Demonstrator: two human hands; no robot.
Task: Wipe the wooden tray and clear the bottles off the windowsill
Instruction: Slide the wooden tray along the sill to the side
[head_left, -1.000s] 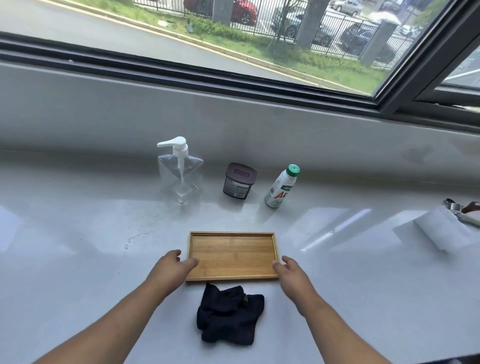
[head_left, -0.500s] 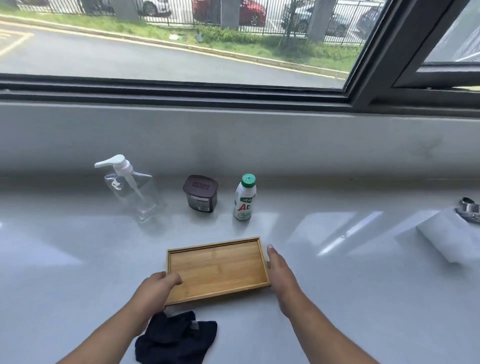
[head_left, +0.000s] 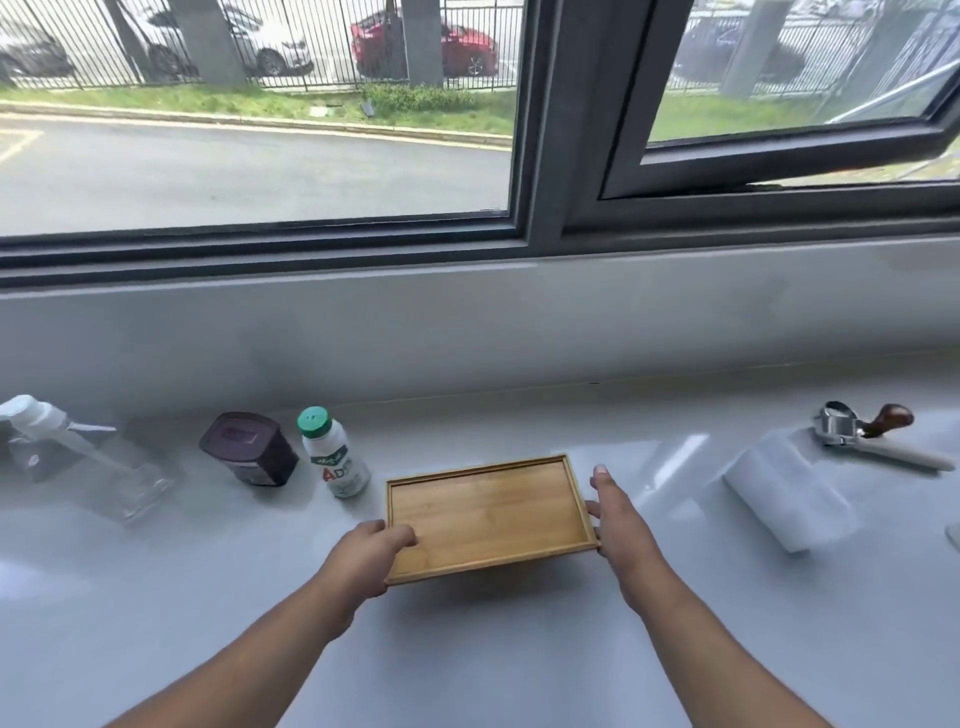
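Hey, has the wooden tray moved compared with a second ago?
Yes. The wooden tray has shifted right relative to the green-capped bottle, which now stands at its left corner; left hand and right hand grip its ends.

I see a pale glossy windowsill (head_left: 519, 649) carrying, at left, a clear pump bottle (head_left: 78, 457), a dark jar (head_left: 249, 449) and a green-capped bottle (head_left: 335, 453) (all upright); at right lie a white roll (head_left: 789, 493) and a metal utensil (head_left: 872, 434).
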